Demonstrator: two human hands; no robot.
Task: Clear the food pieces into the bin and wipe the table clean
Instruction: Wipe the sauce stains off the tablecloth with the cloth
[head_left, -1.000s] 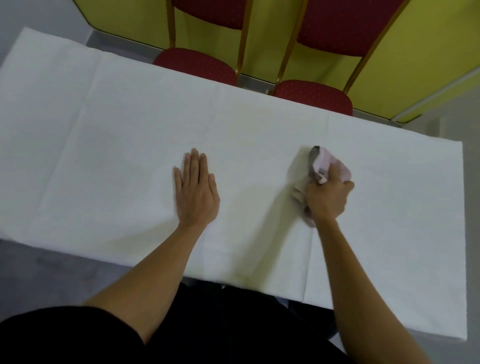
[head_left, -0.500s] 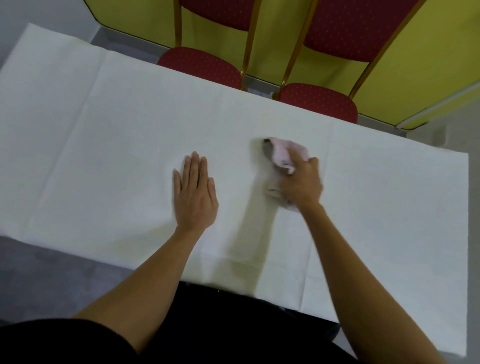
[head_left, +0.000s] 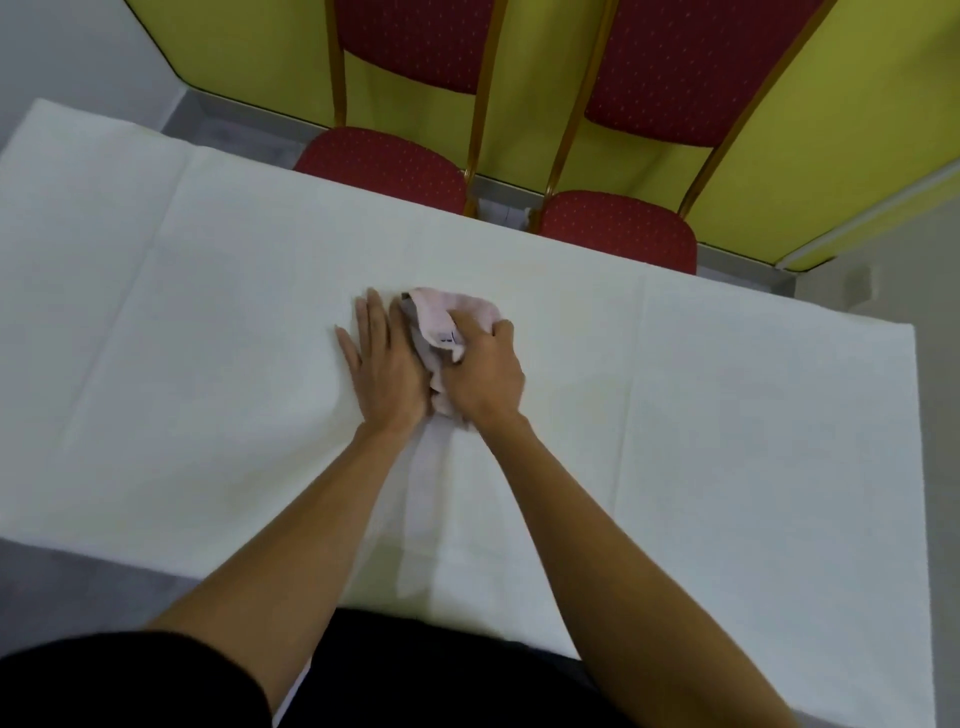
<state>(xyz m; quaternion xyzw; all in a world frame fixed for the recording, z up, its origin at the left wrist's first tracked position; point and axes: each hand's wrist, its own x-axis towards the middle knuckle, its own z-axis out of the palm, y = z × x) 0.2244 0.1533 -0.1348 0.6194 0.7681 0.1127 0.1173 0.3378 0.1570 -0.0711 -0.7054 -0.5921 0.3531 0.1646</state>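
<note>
Fingers (head_left: 500, 332) of the right hand (head_left: 483, 376) are gripping a crumpled pale pink cloth (head_left: 457, 309) that is touching the flat, straight-fingered left hand (head_left: 387, 371) just to its left.

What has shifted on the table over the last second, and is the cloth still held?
The right hand has swept the pink cloth leftward across the white table, from well to the right until the cloth lies right beside the left hand. Nothing was let go: the right fingers still grip the cloth. The left hand stays flat on the table in about the same spot.
</note>
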